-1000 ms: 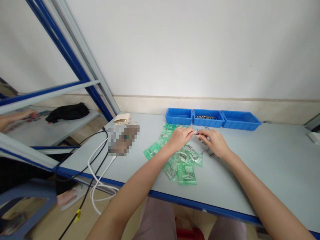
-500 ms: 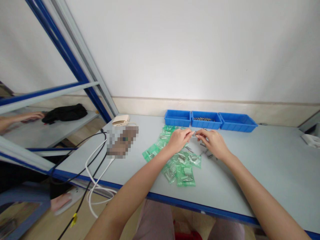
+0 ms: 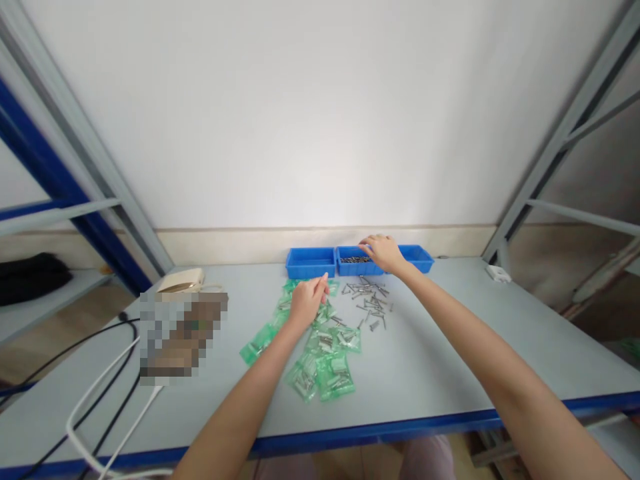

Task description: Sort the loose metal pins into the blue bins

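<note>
Right hand at the middle tray, left hand over the green bags

A plain pale wall fills the far side of the scene. Before it spreads a grey counter with a blue near edge. Both of the person's hands are over it.

The right hand is bent over the right end of the middle tray; whether its grip is clenched, released or grasping something I cannot tell, as its underside is hidden. The left hand is above the far part of the bags, thumb and fingers drawn close together; I cannot tell whether that grip holds anything or touches a bag.

Three blue trays stand in a row at the far side of the counter. The left tray is beside the middle one, and the right tray is partly behind the right wrist.

At the left lies a pixelated patch, with a beige device just beyond it. The green bags, see-through, lie overlapping in the centre, from the trays toward the near edge, and show pale and metallic contents.

Smallest are the metal screws, scattered loose right of the bags and near the middle tray, with more piled inside that tray.
</note>
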